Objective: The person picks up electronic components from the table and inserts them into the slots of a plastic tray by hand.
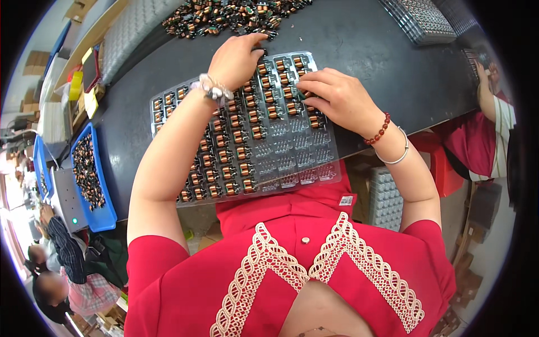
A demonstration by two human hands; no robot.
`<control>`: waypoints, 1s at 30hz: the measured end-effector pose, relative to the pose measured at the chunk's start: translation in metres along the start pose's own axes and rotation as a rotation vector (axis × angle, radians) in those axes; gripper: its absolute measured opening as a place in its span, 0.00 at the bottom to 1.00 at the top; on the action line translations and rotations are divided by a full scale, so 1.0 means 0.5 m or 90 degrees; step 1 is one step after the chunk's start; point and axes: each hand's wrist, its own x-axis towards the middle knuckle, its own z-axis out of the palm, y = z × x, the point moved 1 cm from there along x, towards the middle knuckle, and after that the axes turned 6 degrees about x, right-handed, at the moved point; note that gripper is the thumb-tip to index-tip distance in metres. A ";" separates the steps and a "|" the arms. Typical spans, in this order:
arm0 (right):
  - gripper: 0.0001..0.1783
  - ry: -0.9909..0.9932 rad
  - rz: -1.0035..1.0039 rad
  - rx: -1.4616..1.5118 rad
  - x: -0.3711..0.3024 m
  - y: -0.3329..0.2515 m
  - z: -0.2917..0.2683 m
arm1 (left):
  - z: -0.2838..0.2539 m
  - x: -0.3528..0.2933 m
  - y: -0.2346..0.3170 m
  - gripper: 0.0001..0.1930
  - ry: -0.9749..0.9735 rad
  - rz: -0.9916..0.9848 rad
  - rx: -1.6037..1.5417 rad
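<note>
A clear plastic tray lies in front of me, its near edge reaching over my red-clothed lap. Small copper-wound coils fill its left and far pockets; several pockets at the near right hold none. My left hand is over the tray's far edge, thumb and index finger apart, the fingertips close to a heap of loose coils. Above the right-hand columns, my right hand pinches a small coil with a greenish part, mostly hidden by the fingers.
Stacked clear trays stand at the far right of the dark table. A blue bin of coils sits at the left, beside a grey box. Other people are at both sides; a co-worker's hand shows at the right.
</note>
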 end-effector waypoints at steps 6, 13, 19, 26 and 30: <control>0.13 0.034 -0.028 0.011 -0.016 0.001 -0.004 | -0.011 0.025 -0.018 0.14 -0.143 -0.045 -0.082; 0.10 0.057 -0.044 0.025 -0.029 -0.019 0.005 | -0.014 0.021 -0.058 0.15 -0.061 -0.140 -0.180; 0.13 0.064 -0.025 0.011 -0.040 -0.034 0.001 | -0.050 -0.042 -0.001 0.12 -0.036 -0.167 -0.384; 0.12 0.064 -0.066 0.029 -0.044 -0.053 0.003 | -0.051 -0.159 0.055 0.13 -0.094 -0.206 -0.517; 0.11 0.060 -0.056 0.083 -0.045 -0.064 0.029 | -0.028 -0.211 0.106 0.09 -0.042 -0.069 -0.339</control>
